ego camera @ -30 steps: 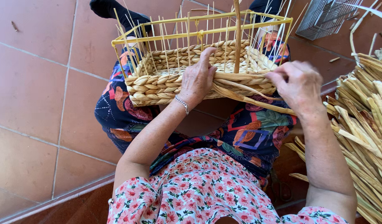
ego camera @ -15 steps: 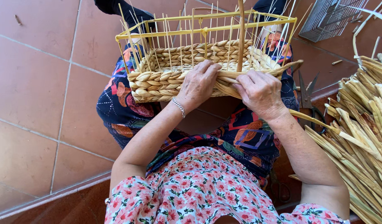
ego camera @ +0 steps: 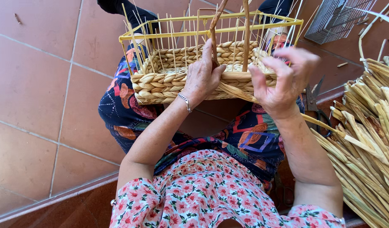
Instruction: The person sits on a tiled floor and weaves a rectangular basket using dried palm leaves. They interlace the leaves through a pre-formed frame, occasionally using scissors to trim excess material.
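Since the frame 0.5 s ago, the right hand (ego camera: 283, 82) has lifted off the weave and now hovers just off the basket's near right corner, fingers spread and blurred, clamped on nothing I can make out. The left hand (ego camera: 204, 71) has stayed on the near wall, palm pressed to the plaited rows, fingers curled over the rim beside 1 brown upright stake (ego camera: 213, 33).

Head view: the half-woven straw basket (ego camera: 160, 82) rests on the person's lap, on a dark patterned skirt (ego camera: 253, 139), its yellow wire frame (ego camera: 169, 33) standing above the finished rows. A loose flat strand (ego camera: 236, 90) runs from the near wall toward the right hand. A pile of dried straw (ego camera: 367, 143) lies at the right edge of the tiled floor (ego camera: 42, 84), with scissors (ego camera: 315, 99) just beside it.
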Available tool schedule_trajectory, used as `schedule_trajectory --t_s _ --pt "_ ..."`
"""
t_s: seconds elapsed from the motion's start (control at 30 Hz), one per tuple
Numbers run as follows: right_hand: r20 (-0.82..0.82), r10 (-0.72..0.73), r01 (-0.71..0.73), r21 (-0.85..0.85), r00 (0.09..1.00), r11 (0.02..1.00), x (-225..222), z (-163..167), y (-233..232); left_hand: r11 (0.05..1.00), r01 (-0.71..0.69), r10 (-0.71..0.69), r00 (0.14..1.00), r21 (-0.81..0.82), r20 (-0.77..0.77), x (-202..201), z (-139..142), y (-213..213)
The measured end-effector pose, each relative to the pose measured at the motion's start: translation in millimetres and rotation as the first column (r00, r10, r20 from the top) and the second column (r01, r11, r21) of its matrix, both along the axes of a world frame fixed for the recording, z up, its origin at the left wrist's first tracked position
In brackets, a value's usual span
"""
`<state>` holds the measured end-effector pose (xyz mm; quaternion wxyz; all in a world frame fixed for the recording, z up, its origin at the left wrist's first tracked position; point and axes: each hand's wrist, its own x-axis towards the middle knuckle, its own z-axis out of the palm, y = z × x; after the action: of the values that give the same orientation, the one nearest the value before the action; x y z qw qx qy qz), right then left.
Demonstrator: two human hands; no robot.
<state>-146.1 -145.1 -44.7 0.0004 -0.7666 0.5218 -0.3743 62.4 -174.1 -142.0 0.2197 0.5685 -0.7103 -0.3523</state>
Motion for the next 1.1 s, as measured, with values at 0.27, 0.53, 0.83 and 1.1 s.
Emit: schedule_trajectory --t_s 0.27,0.53,0.83,1.1 --pt "-0.218 0.267 -0.174 0.369 0.939 0.913 -15 -29 24 0.905 0.004 0.03 0.997 -0.425 0.074 -13 -13 12" --pt "-0.071 0.273 -0.161 0.656 0.959 0.737 -49 -24 12 0.974 0.193 -0.224 0.907 0.12 0.356 -34 3 -9" --pt "-0.514 0.074 -0.174 -0.15 0.854 0.973 -18 7 -3 0.898 0.415 -0.436 0.884 -0.144 -0.168 0 36 3" --pt "0.266 -0.049 -0.226 0.89 0.963 0.395 -68 -9 -47 0.937 0.345 -0.339 0.935 -0.049 0.1 -26 42 15"
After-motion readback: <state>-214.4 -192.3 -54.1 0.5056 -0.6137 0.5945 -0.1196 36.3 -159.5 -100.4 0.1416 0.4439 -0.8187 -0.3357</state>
